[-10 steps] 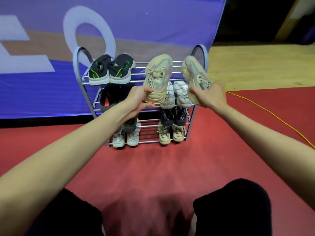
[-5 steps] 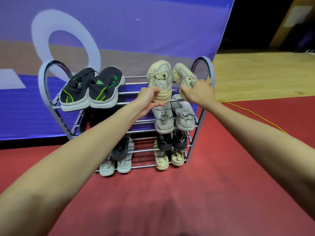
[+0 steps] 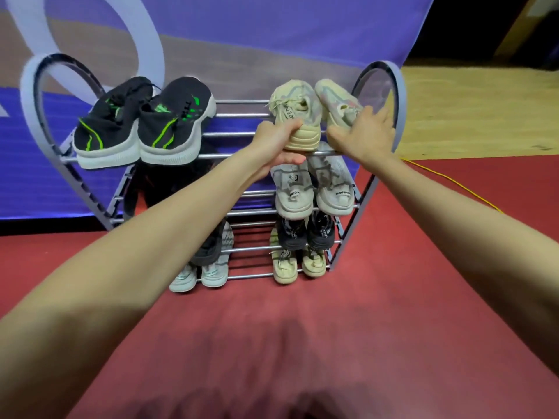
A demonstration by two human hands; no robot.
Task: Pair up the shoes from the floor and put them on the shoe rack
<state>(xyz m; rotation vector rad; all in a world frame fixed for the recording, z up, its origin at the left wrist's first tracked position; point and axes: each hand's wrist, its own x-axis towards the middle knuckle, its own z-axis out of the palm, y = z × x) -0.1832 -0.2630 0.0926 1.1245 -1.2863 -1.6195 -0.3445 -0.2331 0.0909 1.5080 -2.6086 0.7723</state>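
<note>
Two bare arms reach forward: left hand (image 3: 279,143) grips the heel of one cream knit sneaker (image 3: 295,116), right hand (image 3: 361,137) clasps its tilted mate (image 3: 337,101), both on the grey metal shoe rack's (image 3: 400,95) top tier, right of black-and-green trainers (image 3: 145,122).

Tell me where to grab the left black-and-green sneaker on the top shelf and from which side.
Take the left black-and-green sneaker by its heel collar above the white sole, coming from the front. Its heel faces you and overhangs the front bar of the shoe rack, while its twin presses against its right side, probably blocking a grip across it.
</note>
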